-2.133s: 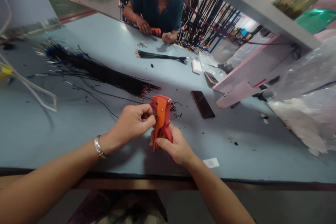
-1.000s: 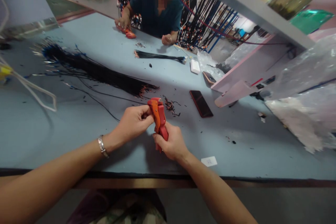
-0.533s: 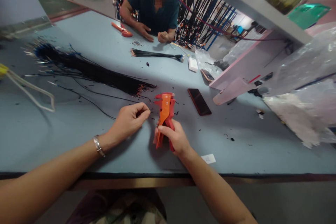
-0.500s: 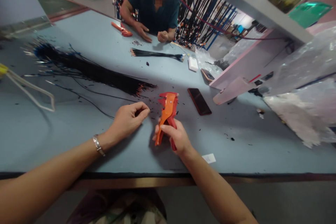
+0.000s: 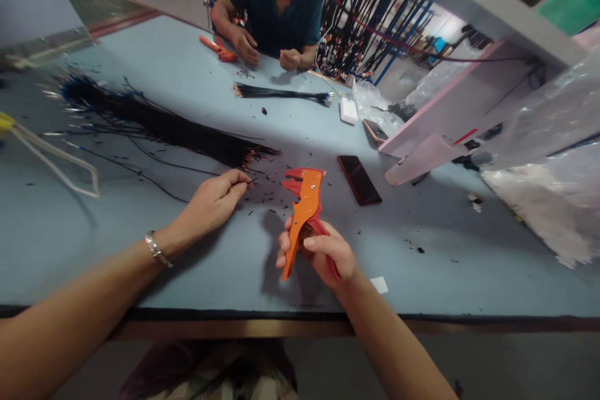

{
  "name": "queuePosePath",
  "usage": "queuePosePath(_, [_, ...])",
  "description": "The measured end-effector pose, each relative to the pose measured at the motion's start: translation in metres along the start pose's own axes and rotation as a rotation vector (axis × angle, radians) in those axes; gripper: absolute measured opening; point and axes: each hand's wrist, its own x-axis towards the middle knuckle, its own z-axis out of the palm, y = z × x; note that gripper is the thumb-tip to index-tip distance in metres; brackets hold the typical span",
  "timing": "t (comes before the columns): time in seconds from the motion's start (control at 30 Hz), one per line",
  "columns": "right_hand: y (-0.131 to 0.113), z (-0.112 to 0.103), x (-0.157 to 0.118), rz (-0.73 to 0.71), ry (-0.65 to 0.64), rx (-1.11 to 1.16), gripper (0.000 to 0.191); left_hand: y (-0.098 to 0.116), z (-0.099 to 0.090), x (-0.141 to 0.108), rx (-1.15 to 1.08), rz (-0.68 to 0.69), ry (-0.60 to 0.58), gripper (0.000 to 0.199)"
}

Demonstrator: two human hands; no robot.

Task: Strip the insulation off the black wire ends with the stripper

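Observation:
My right hand (image 5: 330, 250) is wrapped round the handles of an orange and red wire stripper (image 5: 307, 197), raised over the table with its jaws pointing left. Left of it, my left hand (image 5: 218, 197) pinches a thin black wire (image 5: 254, 180), whose short end sticks out past the fingertips toward the stripper. The wire's end and the jaws are apart. Just beyond my left hand lies a thick bundle of black wires (image 5: 178, 128), with copper-coloured ends at the right and blue and silvery ends at the left. Loose wires trail below the bundle.
A phone (image 5: 360, 180) lies right of the stripper. Across the table (image 5: 140, 250) a co-worker (image 5: 276, 19) sits near another stripper (image 5: 218, 49) and a smaller wire bundle (image 5: 284, 94). A white box (image 5: 347, 110), scattered black scraps, plastic bags (image 5: 539, 200) and a bent metal frame (image 5: 60, 156) are about.
My left hand has moved left and slightly away from me, and a wire end now shows at its fingertips. The stripper has turned, its handles spread wider, and my right hand shifted slightly right.

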Motion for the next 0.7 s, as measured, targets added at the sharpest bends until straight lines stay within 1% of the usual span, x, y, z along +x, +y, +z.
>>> queuePosePath(0.1, [0.0019,-0.0007,0.0016,0.051,-0.047,0.036,0.033,-0.0046,0.0031,-0.0004,0.009,0.058,-0.029,0.027])
queuePosePath(0.2, [0.0032,-0.0030,0.0029,0.076,-0.059,0.063,0.034,-0.0080,0.0056,-0.0006,0.021,0.100,-0.041,0.029])
queuePosePath(0.5, [0.0042,-0.0045,0.0022,0.139,-0.103,0.032,0.035,-0.0088,0.0074,-0.0033,0.030,0.137,-0.046,0.030])
queuePosePath(0.7, [0.0053,-0.0051,0.0028,0.123,-0.124,0.011,0.035,-0.0087,0.0071,-0.0044,0.021,0.164,-0.017,0.028])
